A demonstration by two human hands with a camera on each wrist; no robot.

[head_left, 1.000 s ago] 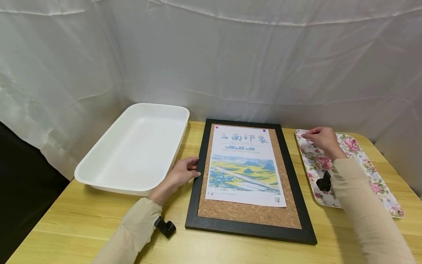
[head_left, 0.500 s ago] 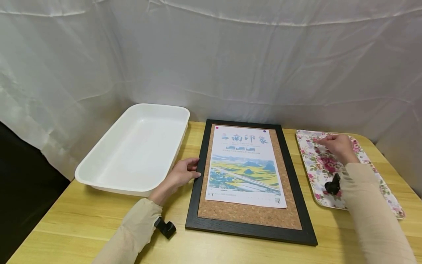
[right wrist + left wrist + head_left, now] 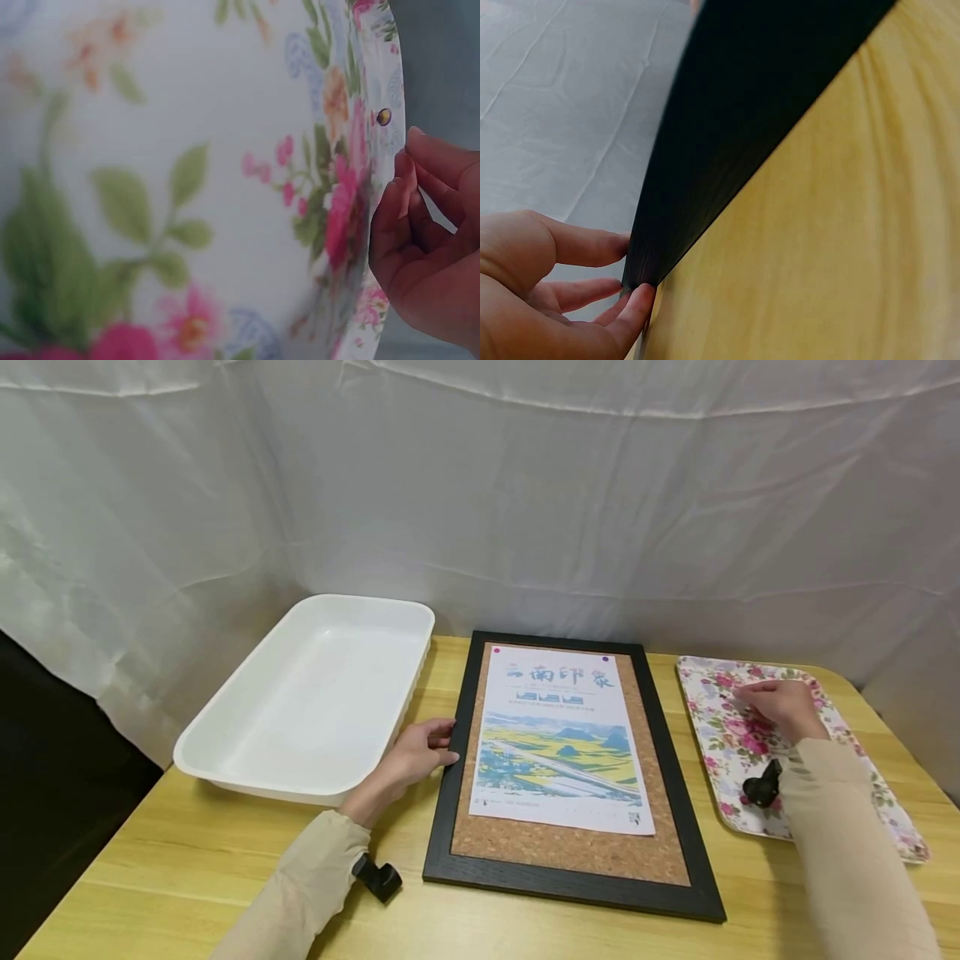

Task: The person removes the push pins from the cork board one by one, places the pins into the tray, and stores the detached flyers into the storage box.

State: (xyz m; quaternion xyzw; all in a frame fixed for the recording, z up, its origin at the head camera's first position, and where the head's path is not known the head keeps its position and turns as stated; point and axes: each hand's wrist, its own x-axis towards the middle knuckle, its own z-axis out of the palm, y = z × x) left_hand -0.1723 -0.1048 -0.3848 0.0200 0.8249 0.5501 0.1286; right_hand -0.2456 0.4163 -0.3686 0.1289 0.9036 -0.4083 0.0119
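Observation:
My left hand rests at the left edge of a black-framed cork board; in the left wrist view its fingertips touch the frame's side. On the cork lies a printed landscape poster, with a pink thumbtack and a purple thumbtack in its top corners. Low over a floral tray is my right hand, its fingers loosely curled, thumb and fingertips close together. Just beyond these fingertips, a small round thumbtack shows against the tray near its rim.
A deep white plastic tray stands left of the board. The wooden table runs along the front and between the things. Behind it hangs a pale grey cloth.
The right hand has moved right and toward the front over the floral tray. The left hand stays at the board's edge, and the poster and board have not moved.

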